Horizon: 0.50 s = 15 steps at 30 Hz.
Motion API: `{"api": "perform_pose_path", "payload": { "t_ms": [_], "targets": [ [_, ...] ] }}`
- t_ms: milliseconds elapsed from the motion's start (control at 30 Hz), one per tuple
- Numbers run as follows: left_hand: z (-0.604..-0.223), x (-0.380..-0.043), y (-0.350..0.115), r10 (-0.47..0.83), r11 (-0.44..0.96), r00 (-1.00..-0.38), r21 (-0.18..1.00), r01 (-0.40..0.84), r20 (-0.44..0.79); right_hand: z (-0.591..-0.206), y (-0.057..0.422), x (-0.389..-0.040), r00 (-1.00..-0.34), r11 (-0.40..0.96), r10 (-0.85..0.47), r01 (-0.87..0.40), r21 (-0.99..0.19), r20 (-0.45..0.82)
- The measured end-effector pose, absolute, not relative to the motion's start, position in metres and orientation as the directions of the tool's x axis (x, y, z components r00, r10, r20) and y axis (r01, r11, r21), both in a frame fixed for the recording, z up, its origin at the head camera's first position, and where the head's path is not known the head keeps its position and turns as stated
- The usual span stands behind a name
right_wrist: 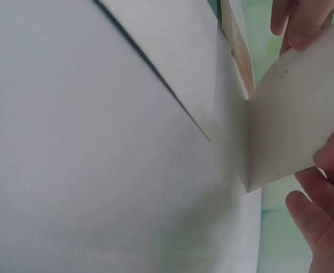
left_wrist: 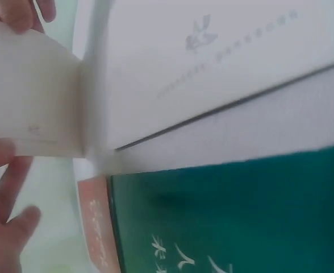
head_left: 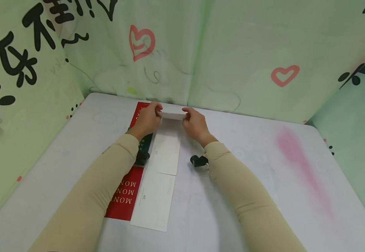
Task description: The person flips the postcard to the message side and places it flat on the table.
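Both hands hold a white postcard [head_left: 172,116] near the far edge of the table. My left hand [head_left: 147,119] pinches its left end, and my right hand [head_left: 196,124] pinches the right end between thumb and fingers. In the right wrist view the postcard [right_wrist: 295,114] stands tilted up and slightly bowed, its lower edge close over the table. Nearer to me lie two white postcards, one [head_left: 167,150] beyond the other [head_left: 153,201], meeting end to end. Small grey print shows on the farther postcard [left_wrist: 235,51] in the left wrist view.
Left of the white postcards runs a column of cards: a red card [head_left: 124,199] with white lettering, a dark green card [head_left: 146,141] and a far red card [head_left: 136,113]. Green printed cloth [head_left: 232,63] hangs behind the white table [head_left: 248,140]. A pink smear [head_left: 302,164] marks its right side.
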<state>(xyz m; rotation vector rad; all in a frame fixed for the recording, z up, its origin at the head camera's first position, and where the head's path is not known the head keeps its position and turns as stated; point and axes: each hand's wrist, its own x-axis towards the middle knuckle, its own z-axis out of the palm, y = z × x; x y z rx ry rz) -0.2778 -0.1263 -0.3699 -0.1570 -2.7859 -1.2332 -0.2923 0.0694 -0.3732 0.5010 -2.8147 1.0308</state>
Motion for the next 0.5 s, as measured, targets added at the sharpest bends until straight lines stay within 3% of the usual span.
{"api": "perform_pose_path", "payload": {
  "t_ms": [300, 500],
  "targets": [
    [-0.3605, -0.2761, -0.1223, -0.003, 0.567, -0.973, 0.802, 0.187, 0.229, -0.371, 0.0692, -0.2896, -0.943, 0.562, -0.086, -0.311, -0.766, 0.32],
    [-0.3609, -0.2756, -0.1208, -0.045, 0.524, -0.97, 0.832, 0.18, 0.239, -0.3713, 0.0692, -0.2889, -0.921, 0.535, -0.031, -0.344, -0.772, 0.389]
  ]
}}
